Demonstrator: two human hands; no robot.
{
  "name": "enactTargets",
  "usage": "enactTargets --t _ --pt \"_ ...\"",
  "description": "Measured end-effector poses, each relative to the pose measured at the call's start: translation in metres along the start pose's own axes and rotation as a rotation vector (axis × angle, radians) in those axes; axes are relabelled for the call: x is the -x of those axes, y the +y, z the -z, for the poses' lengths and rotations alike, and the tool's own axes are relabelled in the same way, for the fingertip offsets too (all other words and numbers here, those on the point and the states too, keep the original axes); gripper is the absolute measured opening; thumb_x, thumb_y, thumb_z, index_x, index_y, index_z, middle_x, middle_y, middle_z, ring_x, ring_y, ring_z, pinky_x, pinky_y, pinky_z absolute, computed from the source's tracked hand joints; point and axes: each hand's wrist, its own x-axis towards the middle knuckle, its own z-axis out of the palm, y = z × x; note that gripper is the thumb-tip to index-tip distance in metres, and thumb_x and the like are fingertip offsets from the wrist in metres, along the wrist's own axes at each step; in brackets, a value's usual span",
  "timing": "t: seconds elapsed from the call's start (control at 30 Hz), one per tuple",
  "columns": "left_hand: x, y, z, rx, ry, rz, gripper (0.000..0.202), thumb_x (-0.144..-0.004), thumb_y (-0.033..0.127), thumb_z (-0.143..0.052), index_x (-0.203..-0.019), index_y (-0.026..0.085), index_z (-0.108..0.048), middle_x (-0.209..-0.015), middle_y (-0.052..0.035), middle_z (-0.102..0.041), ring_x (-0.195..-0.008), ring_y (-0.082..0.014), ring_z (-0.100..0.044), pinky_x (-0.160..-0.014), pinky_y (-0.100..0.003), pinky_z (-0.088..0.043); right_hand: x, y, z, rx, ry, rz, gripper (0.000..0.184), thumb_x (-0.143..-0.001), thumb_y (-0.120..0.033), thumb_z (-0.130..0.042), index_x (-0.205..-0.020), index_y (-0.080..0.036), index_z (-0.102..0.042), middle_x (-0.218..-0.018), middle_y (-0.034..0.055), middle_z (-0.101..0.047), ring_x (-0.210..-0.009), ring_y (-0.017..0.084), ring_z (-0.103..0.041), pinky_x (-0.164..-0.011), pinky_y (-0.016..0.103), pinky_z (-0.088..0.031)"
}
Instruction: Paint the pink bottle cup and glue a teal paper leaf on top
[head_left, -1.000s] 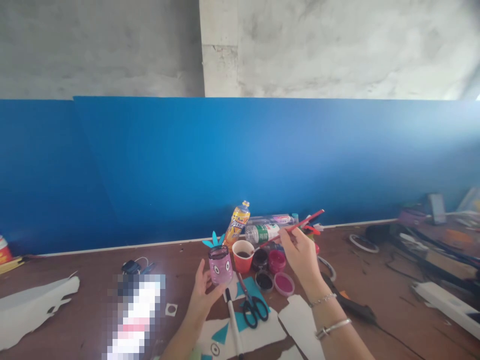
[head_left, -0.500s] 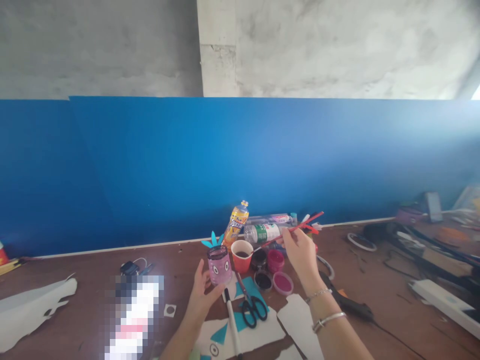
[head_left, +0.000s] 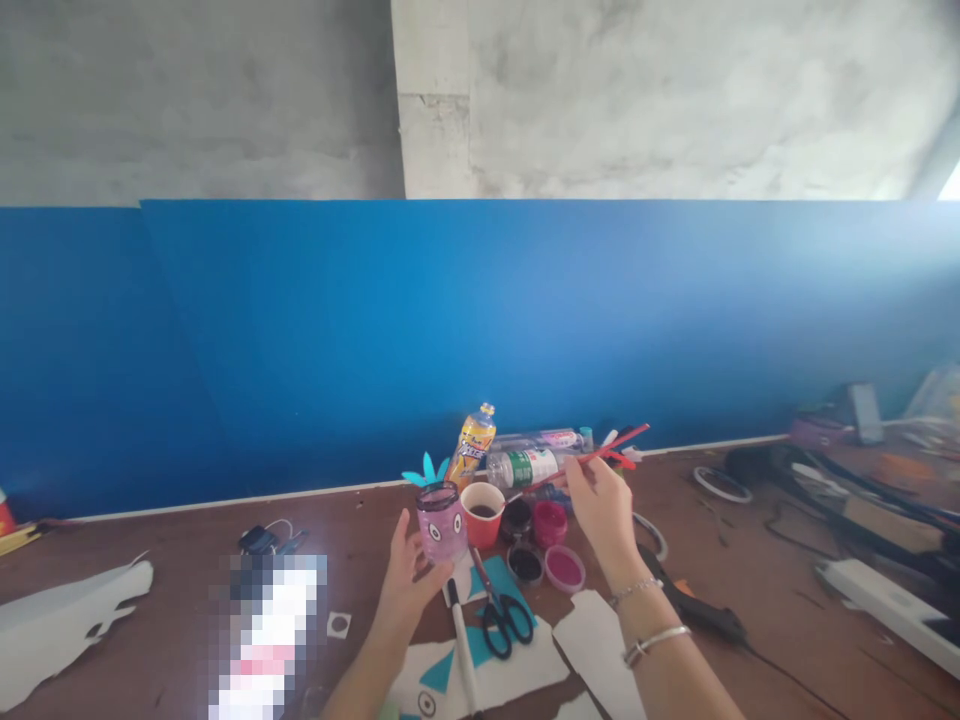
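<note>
My left hand (head_left: 409, 575) grips a pink-purple plastic cup (head_left: 441, 538) cut from a bottle, with a dark rim and two paper eyes. Between the fingertips of my right hand (head_left: 604, 500) is a red paintbrush (head_left: 628, 437), slanting down to the left. Its tip is near the right side of a red paper cup (head_left: 482, 530) holding dark liquid. Pots of black paint (head_left: 525, 564) and magenta paint (head_left: 564, 568) stand below the brush. Scissors (head_left: 508, 627) with dark handles and a black-and-white marker (head_left: 463, 645) lie on cut paper in front.
Behind the cups are a yellow-labelled bottle (head_left: 472, 445), a lying clear bottle (head_left: 529, 466) and blue paper leaves (head_left: 425, 470). A glue gun (head_left: 697, 610) and a white power strip (head_left: 889, 605) lie to the right. Torn white paper (head_left: 67, 620) is at the left.
My left hand has raised the pink-purple cup slightly and tilted it a little. The brush tip has shifted slightly right, away from the red paper cup.
</note>
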Motion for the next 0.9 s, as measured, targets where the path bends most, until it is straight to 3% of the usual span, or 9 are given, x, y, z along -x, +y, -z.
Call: enactTargets --t 0.2,0.4,0.57,0.9 --pt "-0.007 0.019 -0.023 0.084 -0.062 -0.028 0.112 -0.052 0.04 -0.081 -0.144 0.026 -0.02 -0.117 -0.0102 -0.062 -0.116 -0.0296 -0.055 -0.104 -0.045 -0.035 0.0 0.001 -0.002 -0.025 -0.005 0.002 0.031 -0.082 -0.045 -0.048 -0.066 -0.02 -0.056 -0.067 0.0092 -0.072 -0.067 0.024 -0.067 -0.064 0.031 -0.048" --pt "-0.004 0.037 -0.048 0.111 -0.161 0.037 0.106 -0.061 0.035 -0.078 -0.145 0.027 -0.014 -0.14 -0.015 -0.046 -0.127 -0.0318 -0.045 -0.101 -0.045 -0.039 -0.001 0.007 -0.004 0.006 -0.003 0.012 0.033 -0.083 -0.045 -0.046 -0.065 -0.021 -0.057 -0.066 0.009 -0.072 -0.066 0.024 -0.067 -0.065 0.032 -0.047" --pt "-0.01 0.029 -0.058 0.149 -0.222 -0.002 0.105 -0.059 0.035 -0.079 -0.144 0.027 -0.018 -0.142 -0.016 -0.043 -0.126 -0.0333 -0.046 -0.102 -0.047 -0.038 -0.001 0.007 -0.004 -0.015 -0.003 0.011 0.031 -0.082 -0.045 -0.047 -0.067 -0.02 -0.058 -0.065 0.0104 -0.072 -0.064 0.025 -0.067 -0.062 0.032 -0.048" --pt "-0.014 0.02 -0.056 0.106 -0.197 0.009 0.105 -0.059 0.036 -0.079 -0.144 0.027 -0.017 -0.137 -0.0154 -0.047 -0.126 -0.0327 -0.047 -0.102 -0.046 -0.037 -0.003 0.005 -0.001 0.021 0.008 -0.019 0.03 -0.081 -0.043 -0.047 -0.064 -0.021 -0.057 -0.064 0.0089 -0.072 -0.065 0.025 -0.067 -0.065 0.032 -0.047"
